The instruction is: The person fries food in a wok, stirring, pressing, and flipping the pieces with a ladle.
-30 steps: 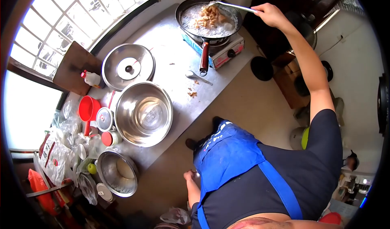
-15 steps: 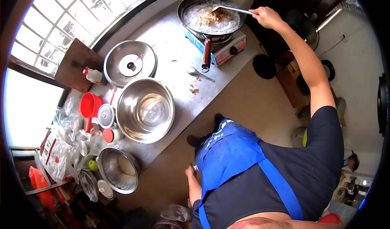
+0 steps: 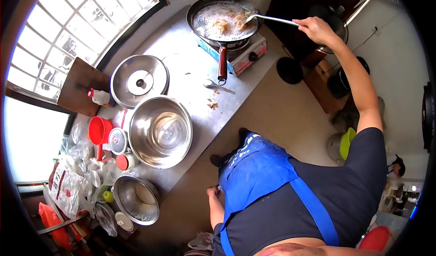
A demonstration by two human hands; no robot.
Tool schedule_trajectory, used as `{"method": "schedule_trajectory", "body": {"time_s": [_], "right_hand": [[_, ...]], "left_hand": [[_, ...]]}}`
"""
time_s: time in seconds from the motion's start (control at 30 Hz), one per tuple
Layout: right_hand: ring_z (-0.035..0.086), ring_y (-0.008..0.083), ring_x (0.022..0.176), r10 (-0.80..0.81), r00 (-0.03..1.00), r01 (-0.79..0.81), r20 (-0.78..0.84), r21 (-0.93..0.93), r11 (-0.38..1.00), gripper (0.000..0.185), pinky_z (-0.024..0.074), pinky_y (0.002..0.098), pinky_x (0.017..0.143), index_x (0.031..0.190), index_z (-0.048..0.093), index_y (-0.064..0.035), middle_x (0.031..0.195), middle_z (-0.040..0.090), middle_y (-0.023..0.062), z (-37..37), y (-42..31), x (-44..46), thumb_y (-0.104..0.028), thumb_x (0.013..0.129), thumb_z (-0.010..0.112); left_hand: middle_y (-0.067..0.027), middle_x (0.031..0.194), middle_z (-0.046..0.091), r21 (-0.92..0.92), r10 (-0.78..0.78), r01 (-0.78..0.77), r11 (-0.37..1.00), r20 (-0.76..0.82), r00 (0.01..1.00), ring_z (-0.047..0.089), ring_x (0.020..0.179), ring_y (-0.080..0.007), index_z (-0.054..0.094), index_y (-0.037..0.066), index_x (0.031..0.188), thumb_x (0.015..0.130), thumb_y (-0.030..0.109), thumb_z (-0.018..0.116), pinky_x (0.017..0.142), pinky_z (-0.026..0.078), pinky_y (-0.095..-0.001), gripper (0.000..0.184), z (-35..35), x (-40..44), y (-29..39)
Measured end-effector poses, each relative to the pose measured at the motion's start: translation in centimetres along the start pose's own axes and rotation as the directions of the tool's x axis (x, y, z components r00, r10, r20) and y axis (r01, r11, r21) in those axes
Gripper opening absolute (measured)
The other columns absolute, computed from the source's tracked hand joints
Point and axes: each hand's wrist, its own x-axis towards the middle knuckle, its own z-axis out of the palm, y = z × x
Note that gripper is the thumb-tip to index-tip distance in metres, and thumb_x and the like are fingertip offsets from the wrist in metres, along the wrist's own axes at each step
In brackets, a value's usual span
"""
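My right hand (image 3: 316,29) is closed around the handle end of a long metal spatula (image 3: 278,19). The spatula's head is partly sunk at the right side of a dark wok (image 3: 193,28), among golden-brown food pieces (image 3: 221,26) in foaming, bubbling liquid. The wok has a reddish-brown handle (image 3: 222,64) pointing towards me and sits on a portable gas stove (image 3: 249,58). Down beside my blue apron (image 3: 259,174) is my left hand (image 3: 213,192), fingers curled; what it holds, if anything, is too small to make out.
On the metal counter (image 3: 195,115) lie a spoon (image 3: 218,86) and brown crumbs (image 3: 212,105). A large steel bowl (image 3: 181,149), a round lid (image 3: 119,86), a red dipper (image 3: 100,130), a smaller bowl (image 3: 152,215) and plastic bags (image 3: 68,188) line the left side.
The spatula and my right hand have shifted relative to the wok, with the handle now lying flatter. The food has separated into clumps. The whole view has shifted slightly.
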Motion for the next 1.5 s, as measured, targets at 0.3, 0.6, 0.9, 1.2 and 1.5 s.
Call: {"method": "schedule_trajectory", "body": {"time_s": [0.3,0.6,0.9,1.2,1.5], "right_hand": [[0.066,0.0341,0.083,0.005,0.996,-0.006,0.086,0.008,1.0,0.032,0.0495,0.0413,0.077,0.125,0.066,-0.0106,0.089,0.069,0.0183,-2.0,0.3,-0.6,-0.018,0.095,0.059],[0.067,0.0327,0.092,0.028,0.979,-0.052,0.201,0.117,0.992,0.034,0.0498,0.0384,0.082,0.127,0.064,-0.0075,0.098,0.07,0.0197,-0.5,0.6,1.2,-0.019,0.096,0.057],[0.064,0.0337,0.109,0.063,0.993,-0.089,0.098,0.288,0.953,0.037,0.0465,0.0376,0.097,0.129,0.061,-0.0066,0.113,0.069,0.0203,7.6,-0.3,3.4,-0.021,0.096,0.053],[0.023,0.0009,0.041,0.257,0.905,-0.424,0.338,0.738,0.525,0.037,0.0164,0.02,0.036,0.139,0.056,-0.0152,0.063,0.04,-0.0064,7.5,0.4,3.4,-0.02,0.103,0.046],[0.068,0.031,0.091,0.029,0.998,-0.012,-0.057,0.278,0.96,0.034,0.051,0.0388,0.083,0.127,0.065,-0.0156,0.098,0.071,0.0147,3.5,-2.2,2.4,-0.027,0.096,0.055]], "left_hand": [[-0.019,0.084,0.066,-0.363,-0.003,0.038,0.931,0.095,0.996,0.062,0.055,-0.0264,0.064,-0.007,0.108,0.091,-0.003,0.049,0.042,0.052,-0.0348,0.023,-0.8,-1.7,2.5],[-0.0063,0.065,0.059,0.088,-0.136,0.145,0.986,-0.103,0.985,0.049,0.047,-0.0182,0.065,0.004,0.081,0.095,0.034,0.062,0.042,0.035,-0.0326,0.033,2.0,-5.3,3.2],[-0.0194,0.101,0.071,0.142,-0.083,0.106,0.984,-0.155,0.984,0.066,0.092,-0.0281,0.068,-0.01,0.107,0.089,0.041,0.069,0.083,0.051,-0.0396,0.054,2.3,-7.5,4.7],[-0.0181,0.095,0.072,0.022,-0.036,0.042,0.999,-0.211,0.977,0.067,0.091,-0.0259,0.071,-0.009,0.097,0.086,0.034,0.069,0.082,0.051,-0.0386,0.044,1.8,-6.3,3.6],[-0.0094,0.068,0.062,-0.013,0.045,-0.049,0.999,-0.208,0.977,0.054,0.047,-0.0201,0.066,-0.001,0.088,0.092,0.021,0.067,0.038,0.038,-0.0349,0.023,1.6,-3.9,2.0]]}}
